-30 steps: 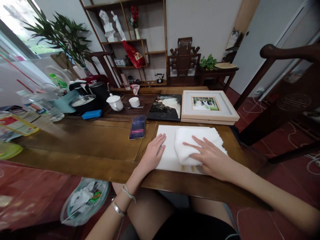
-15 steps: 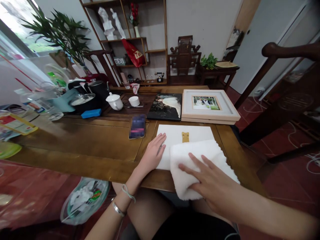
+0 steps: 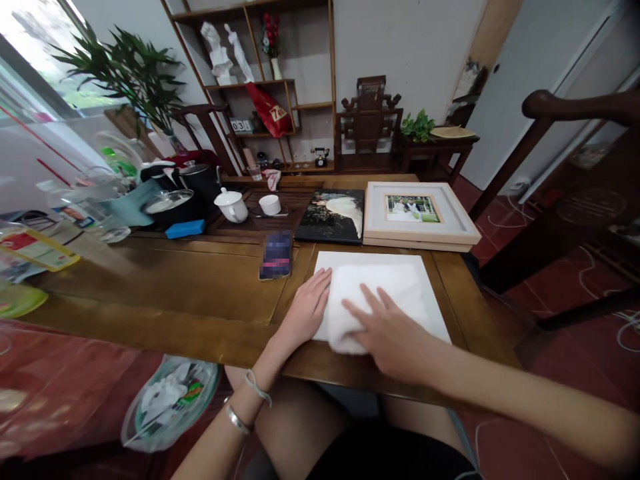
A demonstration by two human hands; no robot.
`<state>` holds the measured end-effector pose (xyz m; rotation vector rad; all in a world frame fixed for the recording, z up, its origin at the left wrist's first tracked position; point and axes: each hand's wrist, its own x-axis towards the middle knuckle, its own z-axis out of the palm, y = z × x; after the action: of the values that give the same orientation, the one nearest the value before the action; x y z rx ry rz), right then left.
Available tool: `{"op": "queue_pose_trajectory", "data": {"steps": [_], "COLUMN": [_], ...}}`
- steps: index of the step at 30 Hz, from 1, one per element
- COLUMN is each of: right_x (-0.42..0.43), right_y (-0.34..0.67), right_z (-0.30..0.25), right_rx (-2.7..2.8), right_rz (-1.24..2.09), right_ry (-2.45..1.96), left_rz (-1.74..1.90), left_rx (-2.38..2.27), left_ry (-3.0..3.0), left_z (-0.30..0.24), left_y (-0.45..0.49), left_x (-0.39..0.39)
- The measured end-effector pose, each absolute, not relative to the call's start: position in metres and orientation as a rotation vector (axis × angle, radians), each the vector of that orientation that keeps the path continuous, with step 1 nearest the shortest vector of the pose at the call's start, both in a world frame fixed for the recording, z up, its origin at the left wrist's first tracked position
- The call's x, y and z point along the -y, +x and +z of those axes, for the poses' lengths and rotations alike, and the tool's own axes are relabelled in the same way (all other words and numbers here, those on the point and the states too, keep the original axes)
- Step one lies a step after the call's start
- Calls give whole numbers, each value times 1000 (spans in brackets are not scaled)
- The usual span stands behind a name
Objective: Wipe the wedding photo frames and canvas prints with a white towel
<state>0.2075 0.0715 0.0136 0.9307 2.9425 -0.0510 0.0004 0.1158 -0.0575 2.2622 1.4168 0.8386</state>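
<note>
Cloth (image 3: 375,283) shifted left and forward on the board (image 3: 436,323), now covering its middle; right hand (image 3: 385,327) spread on top, left hand (image 3: 306,307) flat at its edge.

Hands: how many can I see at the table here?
2. The left hand lies flat at the left edge of the white panel; the right hand lies, fingers spread, on the cloth over that panel. No others show.

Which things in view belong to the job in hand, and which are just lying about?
In use:
white cloth, under the spread right hand
white panel, left hand at its left edge

Apparently lying about:
phone
blue block
lidded white cup
small white cup
</note>
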Motion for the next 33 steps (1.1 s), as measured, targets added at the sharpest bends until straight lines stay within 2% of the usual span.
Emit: {"op": "queue_pose_trajectory", "data": {"steps": [3,6,11,15,19,24,28,33], "right_x": [-47,-60,-109,-93,-50,-41,-71,-128], "right_y": [209,213,203,181,166,180,209,224], "right_z": [19,22,17,7,3,19,38,37], "right_rx": [-3010,-2986,-2877,-2945,-3071,-3074,-2983,-2973], "right_rz": [-199,-242,-75,104,138,-72,-359,-425], "right_ry": [814,895,1182,1065,847,741,937,1144], "left_rz": [842,849,863,892,955,962,960,945], "left_rx": [-1381,-1380,-1359,-1322,-1361,-1391,-1383,-1362], "left_ry": [2279,2254,2150,2042,1909,2052,2195,2235], "left_z": [-57,-57,-54,-50,-45,-47,-51,-48], "left_y": [0,-1,-3,-5,-4,-1,-1,2], "left_x": [-116,-116,-119,-121,-120,-116,-115,-115]}}
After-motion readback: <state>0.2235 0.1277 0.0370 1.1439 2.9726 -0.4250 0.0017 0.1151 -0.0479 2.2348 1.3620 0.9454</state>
